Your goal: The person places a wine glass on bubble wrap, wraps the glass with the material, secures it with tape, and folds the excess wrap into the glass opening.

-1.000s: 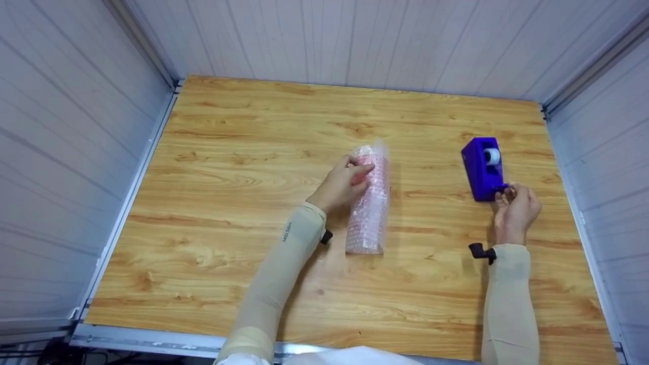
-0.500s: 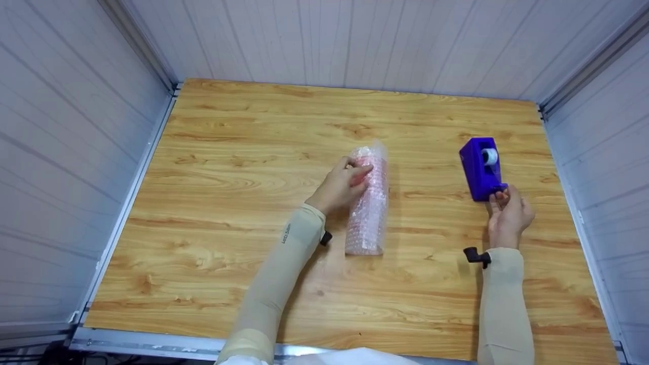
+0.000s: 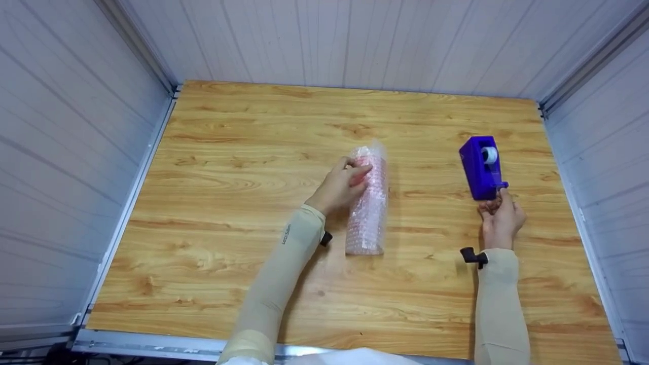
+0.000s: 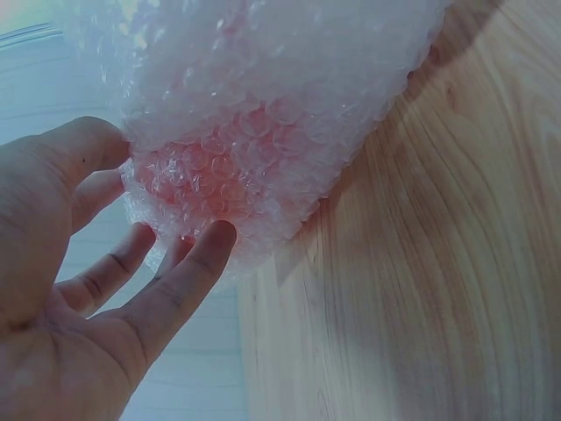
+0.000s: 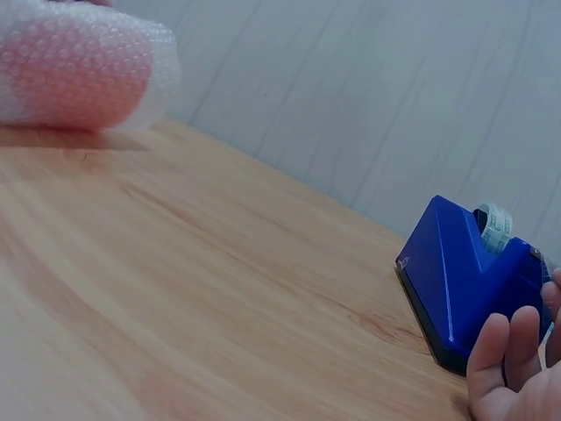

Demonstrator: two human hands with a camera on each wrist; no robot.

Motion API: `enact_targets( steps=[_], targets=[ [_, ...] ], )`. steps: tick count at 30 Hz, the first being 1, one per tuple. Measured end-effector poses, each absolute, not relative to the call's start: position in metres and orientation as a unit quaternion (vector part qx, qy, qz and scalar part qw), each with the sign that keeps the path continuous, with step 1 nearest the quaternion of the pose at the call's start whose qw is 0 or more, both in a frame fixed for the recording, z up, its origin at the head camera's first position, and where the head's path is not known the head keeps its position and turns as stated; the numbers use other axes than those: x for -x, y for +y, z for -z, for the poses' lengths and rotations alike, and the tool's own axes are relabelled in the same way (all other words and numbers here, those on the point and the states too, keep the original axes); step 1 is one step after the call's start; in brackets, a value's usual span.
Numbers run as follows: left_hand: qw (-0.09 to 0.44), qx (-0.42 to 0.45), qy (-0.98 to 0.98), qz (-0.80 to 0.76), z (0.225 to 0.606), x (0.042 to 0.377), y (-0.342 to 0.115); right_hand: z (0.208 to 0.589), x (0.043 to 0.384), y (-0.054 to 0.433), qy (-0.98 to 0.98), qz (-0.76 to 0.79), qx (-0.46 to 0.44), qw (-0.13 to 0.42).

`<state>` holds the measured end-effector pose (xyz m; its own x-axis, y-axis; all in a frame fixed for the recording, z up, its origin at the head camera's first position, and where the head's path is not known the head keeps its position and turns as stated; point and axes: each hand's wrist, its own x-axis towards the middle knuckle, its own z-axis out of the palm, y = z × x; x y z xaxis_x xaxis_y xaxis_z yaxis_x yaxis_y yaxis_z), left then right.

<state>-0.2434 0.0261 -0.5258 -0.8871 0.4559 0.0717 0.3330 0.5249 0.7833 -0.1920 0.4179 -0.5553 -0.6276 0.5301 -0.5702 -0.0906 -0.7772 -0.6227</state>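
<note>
A cylinder wrapped in bubble wrap (image 3: pixel 367 218), reddish inside, lies lengthwise at mid-table. My left hand (image 3: pixel 337 188) holds its far part, thumb and fingers bent against the wrap; the left wrist view shows those fingertips (image 4: pixel 219 237) touching the bubbles. On the right stands a blue tape dispenser (image 3: pixel 481 170) with a white-cored roll of tape (image 3: pixel 489 155). My right hand (image 3: pixel 502 218) is at the dispenser's near end, pinching the clear tape (image 5: pixel 547 263) by its cutter. The right wrist view cuts off part of this hand, and the tape's end is hard to see.
The wooden tabletop (image 3: pixel 228 203) has pale panel walls at the back (image 3: pixel 324 45), left and right. A metal rail (image 3: pixel 152 344) runs along its front edge. Small black wrist mounts (image 3: pixel 474 256) stick out from the sleeves.
My right hand has shifted slightly left and toward me at the dispenser's near end. The left hand and the wrapped cylinder have stayed in place.
</note>
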Motion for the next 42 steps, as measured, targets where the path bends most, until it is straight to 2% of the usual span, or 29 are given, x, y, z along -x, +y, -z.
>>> enact_targets(
  steps=[13, 18, 27, 33, 42],
  targets=[
    [0.067, -0.237, 0.865, -0.438, 0.527, 0.244, 0.028, 0.555, 0.195, 0.419, -0.158, -0.890, 0.402, 0.148],
    [0.071, -0.229, 0.862, -0.446, 0.527, 0.245, 0.030, 0.562, 0.192, 0.415, -0.130, -0.896, 0.393, 0.159],
    [0.088, -0.222, 0.859, -0.453, 0.525, 0.245, 0.032, 0.566, 0.184, 0.408, -0.167, -0.906, 0.358, 0.153],
    [0.068, -0.235, 0.877, -0.412, 0.525, 0.245, 0.031, 0.570, 0.183, 0.404, -0.204, -0.908, 0.331, 0.155],
    [0.075, -0.234, 0.876, -0.414, 0.525, 0.245, 0.031, 0.566, 0.178, 0.384, -0.351, -0.875, 0.295, 0.157]
  ],
)
